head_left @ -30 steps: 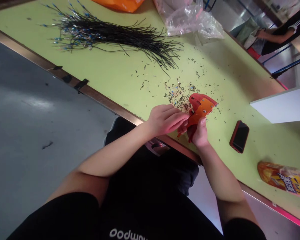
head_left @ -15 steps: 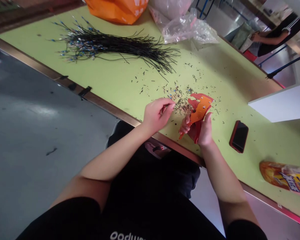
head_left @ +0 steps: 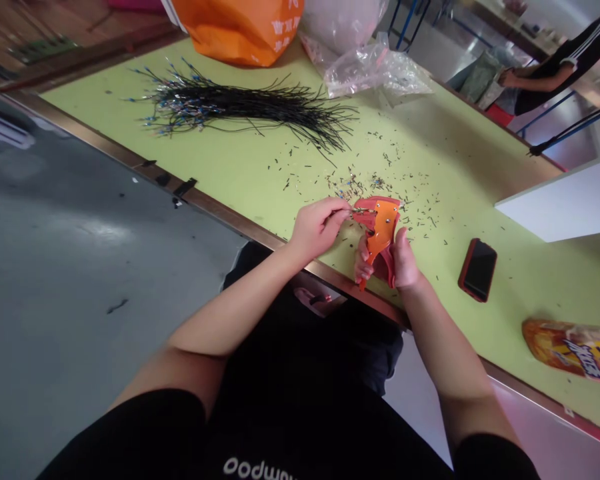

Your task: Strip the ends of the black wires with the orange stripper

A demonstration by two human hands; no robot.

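Observation:
My right hand [head_left: 403, 263] is wrapped round the handles of an orange and red wire stripper [head_left: 384, 223], its jaws pointing left. Thumb and fingertips of my left hand [head_left: 320, 223] are pinched on a short, thin wire [head_left: 360, 211], which reaches into the open jaws; most of it is hidden by the fingers. Small black and copper-coloured clippings [head_left: 353, 183] lie scattered on the table just beyond the tool. Farther off, a bundle of black wires [head_left: 260, 103] lies with blue-tipped, bare ends to the left.
An orange bag [head_left: 245, 33] and clear plastic bags [head_left: 355, 67] stand at the table's [head_left: 220, 180] far side. To the right are a phone [head_left: 479, 270], a bottle with amber contents [head_left: 570, 347] and a white panel [head_left: 555, 207]. Another person's arm [head_left: 540, 81] shows at upper right.
The wire stripper has turned and moved left, so its jaws meet my left fingertips. The thin wire now shows between its jaws. My view has shifted slightly.

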